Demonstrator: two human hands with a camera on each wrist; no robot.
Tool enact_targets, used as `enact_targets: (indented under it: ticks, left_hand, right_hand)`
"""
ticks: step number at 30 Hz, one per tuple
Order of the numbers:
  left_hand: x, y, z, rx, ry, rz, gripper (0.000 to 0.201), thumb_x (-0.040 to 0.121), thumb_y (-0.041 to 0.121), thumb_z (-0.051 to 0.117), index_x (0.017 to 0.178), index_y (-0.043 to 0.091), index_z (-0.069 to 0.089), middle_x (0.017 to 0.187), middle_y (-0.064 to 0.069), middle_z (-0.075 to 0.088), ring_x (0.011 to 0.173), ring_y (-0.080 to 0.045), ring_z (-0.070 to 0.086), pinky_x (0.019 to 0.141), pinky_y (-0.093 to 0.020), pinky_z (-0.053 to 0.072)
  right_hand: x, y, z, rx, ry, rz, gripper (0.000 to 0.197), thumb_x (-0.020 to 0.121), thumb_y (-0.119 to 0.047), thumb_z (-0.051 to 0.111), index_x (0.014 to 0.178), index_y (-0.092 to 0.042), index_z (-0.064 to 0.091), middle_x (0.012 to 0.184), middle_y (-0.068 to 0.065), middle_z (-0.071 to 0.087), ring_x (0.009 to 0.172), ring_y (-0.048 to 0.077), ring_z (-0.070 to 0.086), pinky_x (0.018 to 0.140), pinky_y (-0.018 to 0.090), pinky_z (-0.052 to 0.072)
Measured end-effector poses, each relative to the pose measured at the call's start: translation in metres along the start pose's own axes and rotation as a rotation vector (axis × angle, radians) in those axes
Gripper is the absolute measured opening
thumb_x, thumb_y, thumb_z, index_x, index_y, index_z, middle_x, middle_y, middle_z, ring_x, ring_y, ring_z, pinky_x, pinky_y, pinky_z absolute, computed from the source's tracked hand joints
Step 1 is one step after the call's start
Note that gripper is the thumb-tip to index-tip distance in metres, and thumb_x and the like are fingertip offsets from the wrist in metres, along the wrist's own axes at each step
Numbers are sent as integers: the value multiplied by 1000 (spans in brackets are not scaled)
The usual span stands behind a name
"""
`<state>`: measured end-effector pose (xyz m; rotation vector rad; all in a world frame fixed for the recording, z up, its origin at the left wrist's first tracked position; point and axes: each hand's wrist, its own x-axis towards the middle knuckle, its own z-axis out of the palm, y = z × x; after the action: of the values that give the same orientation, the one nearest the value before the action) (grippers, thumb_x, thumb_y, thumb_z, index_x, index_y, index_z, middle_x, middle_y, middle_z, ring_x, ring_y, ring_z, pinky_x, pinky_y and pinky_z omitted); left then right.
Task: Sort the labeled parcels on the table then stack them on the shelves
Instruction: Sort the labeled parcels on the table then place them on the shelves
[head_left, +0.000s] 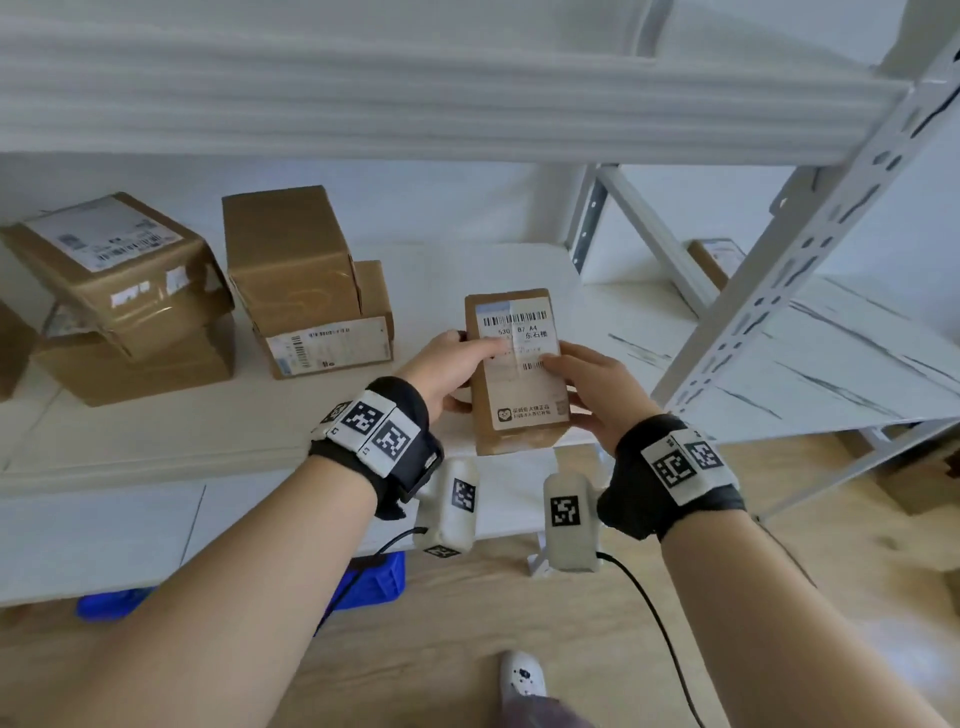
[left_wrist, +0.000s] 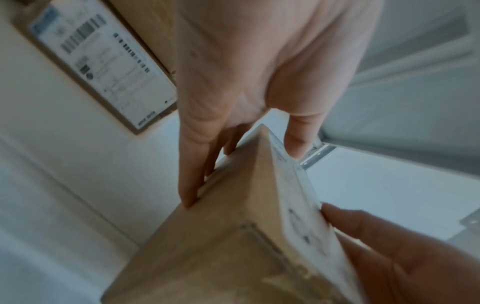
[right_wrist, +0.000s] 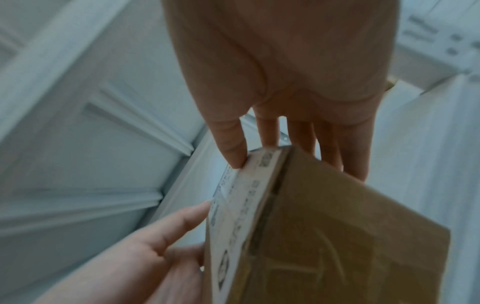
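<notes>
Small brown cardboard parcel (head_left: 517, 371) pinched between left hand (head_left: 445, 370) and right hand (head_left: 597, 392), thumbs on top, white label up, probably for reading before shelving.

The parcel (head_left: 514, 374) between the fingers is plain brown cardboard; its label (head_left: 519, 332) under the thumbs is white with black barcode stripes, black print and a pale blue band along the top. Left of the fingers, the boxes (head_left: 291, 260) are the same brown, with white labels printed in black and glossy clear tape. The shelf (head_left: 441, 270) beyond the fingertips is white, its post (head_left: 810, 244) pale grey with dark slots. Both wrist bands (head_left: 374, 426) are black, bearing white tags with black square patterns. Below the hands, the floor (head_left: 467, 613) is light wood and a bin (head_left: 379, 577) is bright blue.
</notes>
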<state>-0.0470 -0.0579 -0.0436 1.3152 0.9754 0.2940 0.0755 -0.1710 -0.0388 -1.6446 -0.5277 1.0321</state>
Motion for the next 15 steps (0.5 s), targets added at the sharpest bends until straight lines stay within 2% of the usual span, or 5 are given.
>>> enact_targets:
  ticks: [3, 6, 8, 12, 15]
  left_hand:
    - [-15, -7, 14, -60, -68, 21, 26, 94, 30, 55, 114, 15, 61, 103, -2, 70, 99, -22, 63, 90, -44, 50]
    - [-28, -17, 29, -85, -119, 23, 28, 95, 28, 54, 120, 15, 58, 109, -4, 68, 101, -22, 63, 85, -42, 52]
    - [-35, -21, 40, -82, -147, 24, 30, 95, 28, 54, 123, 15, 56, 111, -4, 68, 102, -21, 63, 88, -44, 52]
    - [-45, -24, 66, -58, -184, 24, 31, 96, 26, 54, 125, 15, 53, 109, -2, 67, 101, -18, 62, 90, -44, 50]
    - [-53, -25, 85, -36, -198, 8, 29, 96, 25, 53, 122, 15, 55, 109, -4, 67, 101, -20, 61, 92, -46, 49]
  right_hand:
    - [-23, 12, -7, 48, 59, -24, 30, 95, -13, 51, 121, -22, 62, 106, 1, 70, 92, 16, 65, 67, 27, 52]
    - [-43, 25, -20, 52, 101, -34, 28, 94, -14, 52, 115, -28, 63, 109, 0, 70, 97, 16, 65, 75, 32, 55]
    - [-55, 32, -31, 56, 106, -31, 29, 93, -14, 53, 117, -29, 63, 111, 0, 69, 99, 17, 64, 78, 34, 55]
    - [-72, 43, -59, 85, 106, -19, 32, 93, -13, 54, 120, -27, 63, 108, 0, 70, 98, 17, 64, 75, 32, 53]
    - [-81, 51, -80, 85, 84, -6, 35, 93, -13, 54, 125, -25, 60, 109, 1, 70, 101, 18, 64, 73, 30, 53]
